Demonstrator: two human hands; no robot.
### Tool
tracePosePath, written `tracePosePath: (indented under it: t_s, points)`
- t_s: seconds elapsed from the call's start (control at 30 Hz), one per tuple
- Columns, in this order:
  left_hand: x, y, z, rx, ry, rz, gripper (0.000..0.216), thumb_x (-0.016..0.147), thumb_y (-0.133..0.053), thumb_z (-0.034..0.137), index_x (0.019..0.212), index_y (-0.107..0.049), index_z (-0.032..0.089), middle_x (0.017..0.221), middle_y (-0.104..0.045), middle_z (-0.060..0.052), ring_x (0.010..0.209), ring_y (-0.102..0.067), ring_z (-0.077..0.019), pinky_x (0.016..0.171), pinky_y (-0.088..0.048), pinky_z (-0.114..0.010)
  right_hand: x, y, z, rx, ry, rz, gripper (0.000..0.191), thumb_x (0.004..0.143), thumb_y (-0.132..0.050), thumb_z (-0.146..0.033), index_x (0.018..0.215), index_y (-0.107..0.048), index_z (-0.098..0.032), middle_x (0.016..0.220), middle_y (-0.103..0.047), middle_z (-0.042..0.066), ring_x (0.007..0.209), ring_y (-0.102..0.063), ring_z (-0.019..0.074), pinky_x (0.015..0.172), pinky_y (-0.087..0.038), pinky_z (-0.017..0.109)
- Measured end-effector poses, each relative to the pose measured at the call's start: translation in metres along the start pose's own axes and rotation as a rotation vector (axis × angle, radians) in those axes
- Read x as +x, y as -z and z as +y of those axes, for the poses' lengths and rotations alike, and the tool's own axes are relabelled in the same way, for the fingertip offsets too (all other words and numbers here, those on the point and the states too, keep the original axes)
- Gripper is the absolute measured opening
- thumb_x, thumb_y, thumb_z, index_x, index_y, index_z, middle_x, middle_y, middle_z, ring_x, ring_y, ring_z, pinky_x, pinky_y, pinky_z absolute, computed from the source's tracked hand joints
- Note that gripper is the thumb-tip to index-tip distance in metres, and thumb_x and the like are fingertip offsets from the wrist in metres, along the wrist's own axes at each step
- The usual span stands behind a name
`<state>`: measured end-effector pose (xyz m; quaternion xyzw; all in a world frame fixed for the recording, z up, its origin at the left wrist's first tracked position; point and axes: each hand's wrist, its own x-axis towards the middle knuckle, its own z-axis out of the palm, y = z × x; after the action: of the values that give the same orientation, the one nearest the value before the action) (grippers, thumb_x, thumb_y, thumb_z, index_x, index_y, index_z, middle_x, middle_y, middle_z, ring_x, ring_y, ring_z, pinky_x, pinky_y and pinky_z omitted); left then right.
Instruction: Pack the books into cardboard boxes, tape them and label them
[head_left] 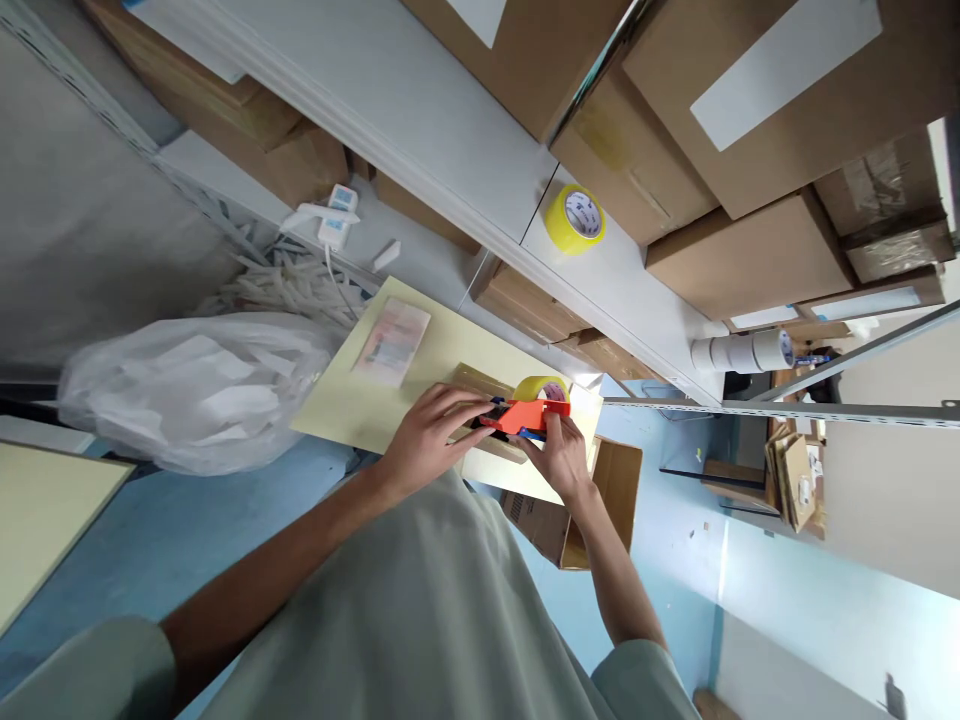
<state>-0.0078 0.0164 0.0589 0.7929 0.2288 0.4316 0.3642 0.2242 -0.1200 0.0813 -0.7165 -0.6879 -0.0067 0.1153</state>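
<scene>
An orange-red tape dispenser point(521, 414) carrying a yellow-rimmed roll of tape point(538, 386) lies over a narrow brown cardboard box point(474, 378) on the pale yellow table point(337, 395). My right hand point(564, 458) is closed around the dispenser's right end, thumb up against the orange part. From the other side, my left hand point(431, 432) reaches over the box. Its fingers and thumb come together at the dispenser's dark front end; what they pinch is too small to make out. Left of it on the table is a flat pinkish-white packet point(393, 342).
Behind the table runs a grey shelf point(450, 130) with large cartons point(720, 270) and another yellow tape roll point(575, 220). A bulging clear plastic bag point(202, 390) stands at left. An open carton point(615, 490) sits on the floor at right, near a metal shelf post point(825, 407).
</scene>
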Motion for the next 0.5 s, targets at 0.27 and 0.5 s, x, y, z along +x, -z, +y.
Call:
tracePosePath:
  t_s: [0.27, 0.5]
  points:
    - [-0.012, 0.009, -0.002, -0.018, -0.033, 0.062, 0.033, 0.101, -0.077, 0.026, 0.134, -0.072, 0.030, 0.112, -0.082, -0.003, 0.096, -0.071, -0.0200, 0.089, -0.058, -0.038, -0.002, 0.007, -0.022, -0.043, 0.044, 0.004, 0.033, 0.109, -0.063, -0.052, 0.118, -0.052, -0.023, 0.087, -0.072, 0.007, 0.075, -0.072, 0.0268, 0.061, -0.059, 0.037]
    - [-0.023, 0.016, -0.011, -0.054, -0.011, 0.009, 0.026, 0.103, -0.074, 0.030, 0.129, -0.076, 0.032, 0.106, -0.081, -0.002, 0.096, -0.069, -0.0204, 0.090, -0.055, -0.038, -0.017, 0.003, -0.035, -0.041, -0.008, -0.065, 0.038, 0.106, -0.068, -0.055, 0.121, -0.055, -0.022, 0.087, -0.072, 0.007, 0.075, -0.073, 0.0273, 0.061, -0.060, 0.037]
